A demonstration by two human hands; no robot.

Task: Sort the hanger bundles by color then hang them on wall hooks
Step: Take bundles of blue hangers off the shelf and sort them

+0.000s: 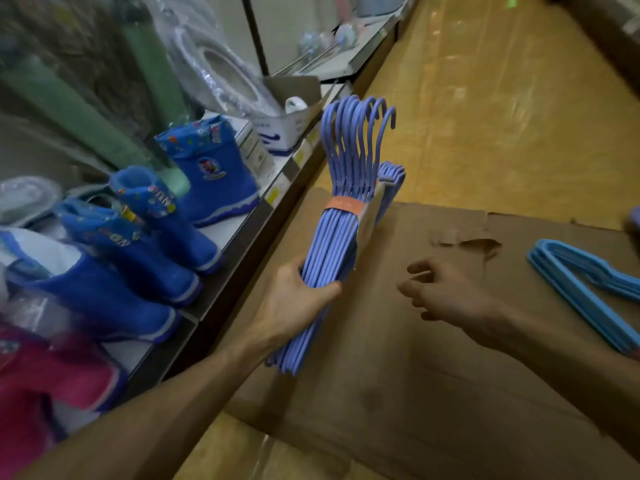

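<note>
Left hand (pixel 300 299) grips periwinkle hanger bundle (pixel 341 233) low, hooks up, above cardboard sheet (pixel 398 375). Right hand (pixel 446 292) empty, fingers loosely curled. Light-blue bundle (pixel 581 289) lies apart on cardboard. Advice: support near paper band (pixel 346 205), keep colors separate.
</note>
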